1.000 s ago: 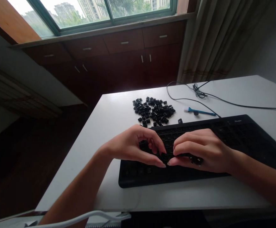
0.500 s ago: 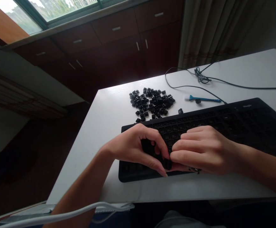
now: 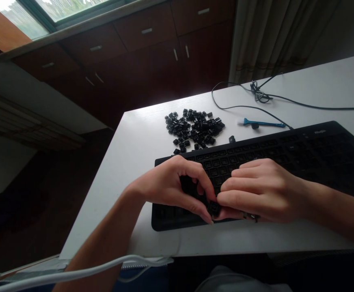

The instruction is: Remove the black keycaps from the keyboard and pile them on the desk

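A black keyboard with bare key sockets lies across the white table, its keycaps taken off over much of the visible part. My left hand arches over its left end, thumb and index finger closed on a small black keycap. From the right, my right hand meets it, fingers curled and fingertips at the same keycap. Under that palm a small dark piece with a shiny edge shows; its kind is unclear. What the right fingertips grip is hidden.
Behind the keyboard lies a heap of black keycaps, with one loose keycap at its rear edge. A blue brush rests beside another dark keycap. A black cable is bundled farther back. A white cable crosses in front.
The keycap at my left fingertips has turned slightly, so more of its face shows. Both hands have stayed nearly in place; the view has shifted a little.
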Motion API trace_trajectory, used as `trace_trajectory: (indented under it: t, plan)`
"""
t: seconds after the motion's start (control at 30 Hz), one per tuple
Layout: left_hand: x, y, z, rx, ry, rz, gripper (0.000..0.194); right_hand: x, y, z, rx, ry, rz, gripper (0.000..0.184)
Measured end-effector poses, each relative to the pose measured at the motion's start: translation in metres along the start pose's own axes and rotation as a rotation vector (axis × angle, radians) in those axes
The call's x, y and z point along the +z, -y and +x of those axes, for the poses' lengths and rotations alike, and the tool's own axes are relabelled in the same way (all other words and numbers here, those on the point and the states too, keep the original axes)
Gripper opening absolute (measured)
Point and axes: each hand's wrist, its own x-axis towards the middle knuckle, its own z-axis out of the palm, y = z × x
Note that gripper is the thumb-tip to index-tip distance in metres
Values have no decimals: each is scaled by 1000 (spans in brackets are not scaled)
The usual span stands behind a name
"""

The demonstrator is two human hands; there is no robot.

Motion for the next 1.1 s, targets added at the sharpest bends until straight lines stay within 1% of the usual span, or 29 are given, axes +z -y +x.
trace_trajectory:
  t: [0.13,0.5,0.57,0.6,0.67,0.73,0.8,0.87,0.93,0.97,1.0,1.07,1.1]
  plan:
    - [-1,1,0,2,-1,12,26,0,0,0,6,11,7,16]
    - [-1,-2,2,-2,-2,20,24,0,0,0,10,38,-2,15]
    - [0,-4,1,-8,-20,37,24,0,0,0,19,33,0,15]
    - [2,-5,-2,-15,-50,48,24,0,0,0,30,29,4,16]
    - [9,-7,-12,-38,-163,85,24,1,0,-1,59,15,9,17]
    - [23,-7,-30,-66,-334,146,23,2,1,-2,82,-6,9,18]
    - [43,-5,-52,-74,-530,201,25,3,1,-3,91,-22,7,18]
    - [66,-1,-72,-99,-739,233,28,4,2,-4,96,-24,9,18]
    - [90,3,-87,-138,-965,287,27,7,2,-4,103,-14,7,17]
    - [101,5,-91,-174,-1046,321,26,8,3,-5,105,-12,2,17]
    - [110,7,-93,-185,-1118,351,25,10,4,-4,105,-10,-5,18]
    - [124,8,-93,-191,-1214,405,25,14,7,-3,93,-14,-21,20]
    - [128,8,-91,-180,-1240,414,25,15,9,-2,86,-27,-39,21]
